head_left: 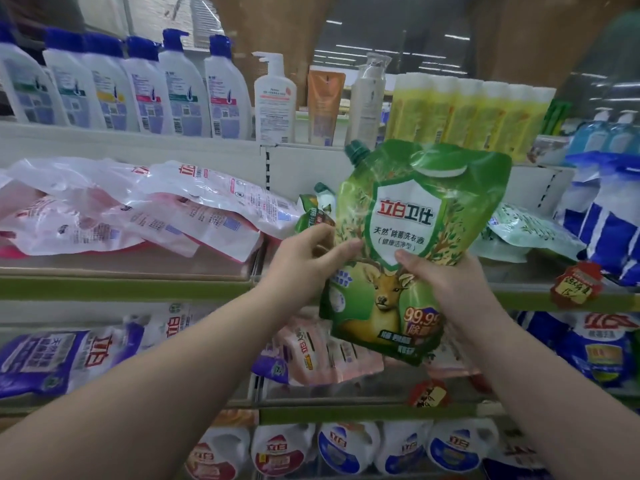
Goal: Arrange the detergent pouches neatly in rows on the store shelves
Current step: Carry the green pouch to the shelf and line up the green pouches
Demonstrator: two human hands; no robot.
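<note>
I hold a green detergent pouch [408,244] with a deer picture and a green screw cap upright in front of the middle shelf. My left hand [304,258] grips its left edge and my right hand [446,282] grips its lower right side. Behind it another green pouch [313,213] lies on the middle shelf [121,285]. Pink and white pouches [138,209] lie flat in a loose pile at the left of that shelf. Pale green pouches [526,233] and blue and white pouches [602,216] lie at the right.
Shampoo bottles [114,84] and yellow bottles [467,116] stand on the top shelf. Purple pouches [62,362], pink pouches [332,355] and blue pouches [595,351] fill the lower shelf. Detergent jugs [346,448] stand on the bottom shelf. Red price tags [575,282] hang from the shelf edges.
</note>
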